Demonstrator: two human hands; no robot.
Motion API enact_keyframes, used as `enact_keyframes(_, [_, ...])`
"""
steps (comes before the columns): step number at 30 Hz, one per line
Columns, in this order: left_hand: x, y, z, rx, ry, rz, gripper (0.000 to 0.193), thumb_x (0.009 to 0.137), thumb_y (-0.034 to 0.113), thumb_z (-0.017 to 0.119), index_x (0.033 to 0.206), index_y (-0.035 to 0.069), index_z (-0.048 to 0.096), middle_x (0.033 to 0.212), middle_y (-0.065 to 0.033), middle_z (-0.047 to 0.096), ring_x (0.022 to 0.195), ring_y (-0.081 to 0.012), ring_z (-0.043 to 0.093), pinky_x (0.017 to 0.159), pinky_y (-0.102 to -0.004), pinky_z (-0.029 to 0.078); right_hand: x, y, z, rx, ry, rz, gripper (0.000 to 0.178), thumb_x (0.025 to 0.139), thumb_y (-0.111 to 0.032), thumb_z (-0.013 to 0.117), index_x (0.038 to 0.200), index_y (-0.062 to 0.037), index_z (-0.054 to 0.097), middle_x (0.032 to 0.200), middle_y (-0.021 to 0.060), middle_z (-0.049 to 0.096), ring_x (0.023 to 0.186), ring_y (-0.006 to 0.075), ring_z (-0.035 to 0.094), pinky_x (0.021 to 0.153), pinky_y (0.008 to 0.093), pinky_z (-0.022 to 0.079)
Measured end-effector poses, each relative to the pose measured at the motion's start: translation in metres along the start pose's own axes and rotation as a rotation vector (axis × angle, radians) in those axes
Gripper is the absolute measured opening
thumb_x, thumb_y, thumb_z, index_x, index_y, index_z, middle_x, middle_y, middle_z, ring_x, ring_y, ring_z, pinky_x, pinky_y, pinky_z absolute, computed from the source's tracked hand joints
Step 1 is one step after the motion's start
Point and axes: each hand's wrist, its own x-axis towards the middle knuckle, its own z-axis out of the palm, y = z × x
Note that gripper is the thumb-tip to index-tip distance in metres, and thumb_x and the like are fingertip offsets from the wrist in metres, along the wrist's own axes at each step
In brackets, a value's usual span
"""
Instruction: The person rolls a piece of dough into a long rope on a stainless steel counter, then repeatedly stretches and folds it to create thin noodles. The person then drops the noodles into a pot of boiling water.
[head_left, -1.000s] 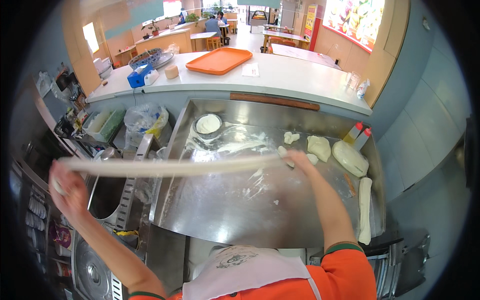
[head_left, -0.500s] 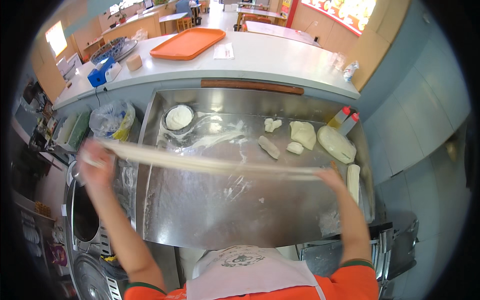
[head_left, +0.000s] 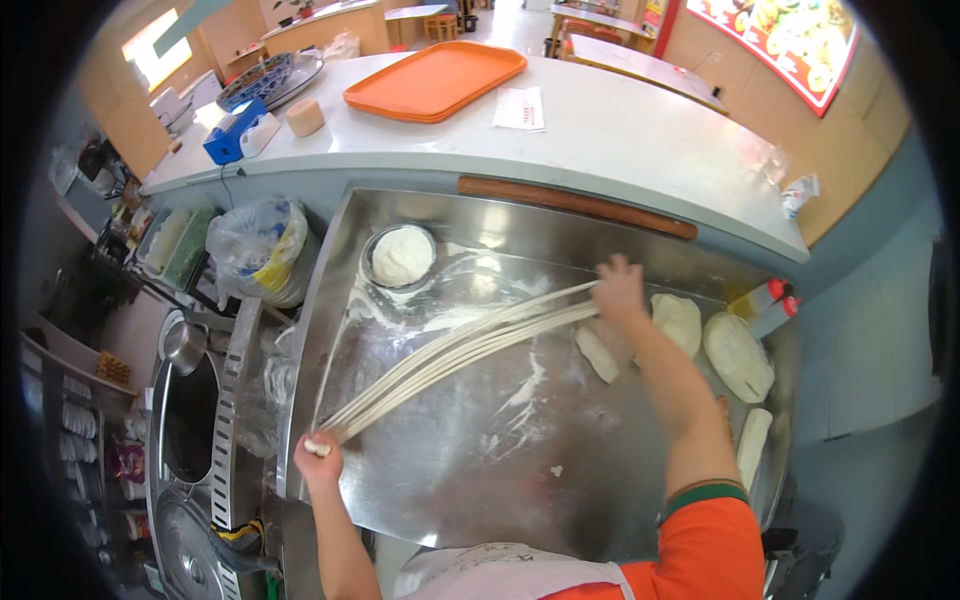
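Several long noodle strands of pulled dough (head_left: 460, 352) stretch slantwise between my hands, over a floury steel worktop (head_left: 420, 490). My left hand (head_left: 318, 460), at the worktop's near left edge, is closed round their gathered end, with a dough stub showing at the fist. Farther off and to the right, my right hand (head_left: 620, 290) grips the other end; its fingers are partly bent and somewhat blurred. Beneath my right hand and wrist lies an oblong dough piece (head_left: 597, 355). Beside that forearm are a dough lump (head_left: 677, 325), a larger wrapped-looking lump (head_left: 740, 357) and a dough roll (head_left: 753, 445).
A bowl of flour (head_left: 402, 255) stands at the far left, two red-capped squeeze bottles (head_left: 765, 300) at the far right. A wooden rolling pin (head_left: 575, 207) lies along the back edge. Beyond is a white counter with orange trays (head_left: 435, 85). Left are a bagged bin (head_left: 255, 245) and a pot (head_left: 190, 420).
My left hand has come nearer and inward; my right hand has moved away over the dough pieces. The blurred, stretched dough now shows as separate strands. The view has shifted.
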Motion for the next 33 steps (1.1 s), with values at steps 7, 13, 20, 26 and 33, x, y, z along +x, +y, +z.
enact_keyframes(7, [-0.062,0.032,-0.053,0.032,0.295,0.083,0.016,0.092,0.016,0.048,0.081,0.005,0.049,0.073,-0.0056,0.053,0.066,-0.0203,0.056,0.061,-0.0329,0.055,0.049,-0.094,0.0,0.059,-0.264,-0.136,0.024,0.084,-0.022,0.058,0.1,-0.0155,0.075,0.127,0.0064,0.059,0.133,0.0311,0.036,0.097,0.0518,0.033])
enact_keyframes(13, [-0.074,0.032,-0.063,-0.02,0.182,0.062,0.018,0.091,0.018,0.053,0.078,0.005,0.05,0.071,-0.0056,0.055,0.066,-0.0211,0.058,0.061,-0.0313,0.056,0.022,-0.099,-0.02,0.053,-0.157,-0.188,0.025,0.085,-0.019,0.056,0.101,-0.0113,0.074,0.118,0.0072,0.063,0.129,0.0309,0.04,0.099,0.0517,0.034])
enact_keyframes(20, [-0.142,0.06,-0.07,0.125,0.174,-0.106,0.019,0.09,0.028,0.058,0.078,0.014,0.052,0.076,-0.0004,0.057,0.071,-0.018,0.06,0.087,-0.0538,0.042,-0.094,-0.119,0.022,0.477,0.002,-0.261,0.011,0.072,-0.014,0.065,0.073,-0.011,0.074,0.1,0.0092,0.064,0.099,0.0291,0.057,0.082,0.0384,0.044])
enact_keyframes(26, [-0.125,-0.017,-0.095,0.147,0.036,-0.37,0.029,0.093,0.024,0.06,0.068,0.013,0.051,0.06,0.0002,0.052,0.062,-0.0138,0.059,0.06,-0.0276,0.054,-0.078,-0.041,-0.028,1.44,-0.807,0.325,0.031,0.084,-0.012,0.055,0.112,-0.0123,0.069,0.082,0.0015,0.063,0.061,0.0118,0.052,0.052,0.0269,0.042])
enact_keyframes(33, [-0.175,-0.08,-0.037,0.606,-0.196,-0.248,0.043,0.093,0.008,0.051,0.135,0.009,0.043,0.103,-0.0135,0.063,0.078,-0.0229,0.064,0.069,-0.0312,0.058,-0.12,-0.138,-0.227,1.672,-0.841,0.058,0.041,0.089,-0.017,0.057,0.13,-0.0194,0.052,0.083,0.0,0.058,0.06,0.0076,0.049,0.05,0.0235,0.041])
